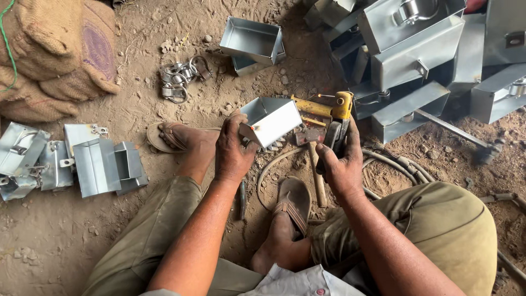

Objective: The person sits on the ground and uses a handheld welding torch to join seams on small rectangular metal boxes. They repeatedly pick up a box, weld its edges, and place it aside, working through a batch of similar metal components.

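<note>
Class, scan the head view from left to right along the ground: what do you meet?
Brown burlap sacks → flat pile of folded sheet-metal parts → left hand holding small open metal box → right hand on yellow-handled tool → stacked grey metal boxes.

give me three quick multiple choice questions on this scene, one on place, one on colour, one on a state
1. Where does the pile of metal rings lie?
A. on the dirt above the sandalled foot
B. inside a box
C. on the sacks

2. What colour is the tool's head?
A. red
B. yellow
C. blue

3. How is the small metal box held?
A. lying untouched on the ground
B. gripped by the left hand
C. gripped by both hands

Answers: 1 A, rings rest on bare dirt; 2 B, yellow casing shows; 3 B, the right hand holds the tool.
</note>
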